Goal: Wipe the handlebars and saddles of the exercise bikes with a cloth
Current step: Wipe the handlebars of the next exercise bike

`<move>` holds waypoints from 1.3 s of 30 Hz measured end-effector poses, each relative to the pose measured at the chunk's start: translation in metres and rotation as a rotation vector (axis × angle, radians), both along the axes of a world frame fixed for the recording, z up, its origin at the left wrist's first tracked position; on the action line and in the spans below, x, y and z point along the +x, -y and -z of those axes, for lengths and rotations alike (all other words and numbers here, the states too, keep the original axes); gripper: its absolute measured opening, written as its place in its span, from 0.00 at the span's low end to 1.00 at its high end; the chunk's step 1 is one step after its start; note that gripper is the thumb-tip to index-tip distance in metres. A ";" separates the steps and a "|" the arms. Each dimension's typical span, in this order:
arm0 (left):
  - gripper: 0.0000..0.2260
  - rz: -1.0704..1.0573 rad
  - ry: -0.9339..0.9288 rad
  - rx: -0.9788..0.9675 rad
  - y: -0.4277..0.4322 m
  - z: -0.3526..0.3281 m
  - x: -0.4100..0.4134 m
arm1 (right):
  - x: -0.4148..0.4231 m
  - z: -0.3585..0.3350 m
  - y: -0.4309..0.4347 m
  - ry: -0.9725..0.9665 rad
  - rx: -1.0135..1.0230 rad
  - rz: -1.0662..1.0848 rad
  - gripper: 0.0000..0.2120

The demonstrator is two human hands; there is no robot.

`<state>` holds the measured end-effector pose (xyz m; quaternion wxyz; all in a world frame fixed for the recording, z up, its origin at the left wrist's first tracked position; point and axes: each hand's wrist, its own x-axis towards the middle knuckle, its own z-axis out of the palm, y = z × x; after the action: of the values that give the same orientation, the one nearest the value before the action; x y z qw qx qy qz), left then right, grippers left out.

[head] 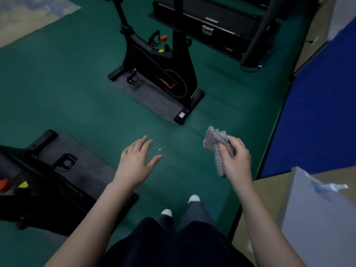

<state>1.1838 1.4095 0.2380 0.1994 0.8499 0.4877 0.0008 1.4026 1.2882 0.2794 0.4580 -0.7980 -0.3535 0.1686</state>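
1. Grey fluffy cloth (217, 146) sits gripped in your right hand (236, 159), fingers curled around it.
2. Your left hand (135, 160) hovers flat, fingers spread, holding nothing.
3. Black exercise bike (154, 62) stands ahead on green floor (67, 93), well apart.

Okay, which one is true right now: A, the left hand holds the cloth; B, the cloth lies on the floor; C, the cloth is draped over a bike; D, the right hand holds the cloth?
D: the right hand has its fingers and thumb curled round the grey cloth, while the left hand is open and holds nothing.
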 end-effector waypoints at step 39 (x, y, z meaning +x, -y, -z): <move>0.28 -1.021 0.033 -0.014 -0.261 0.004 -0.039 | -0.035 0.001 -0.504 0.028 0.003 -1.012 0.11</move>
<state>1.1452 1.6705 0.2339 0.1870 0.5020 0.8374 0.1085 1.3672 1.7921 0.2784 0.3153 -0.5284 -0.7022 0.3583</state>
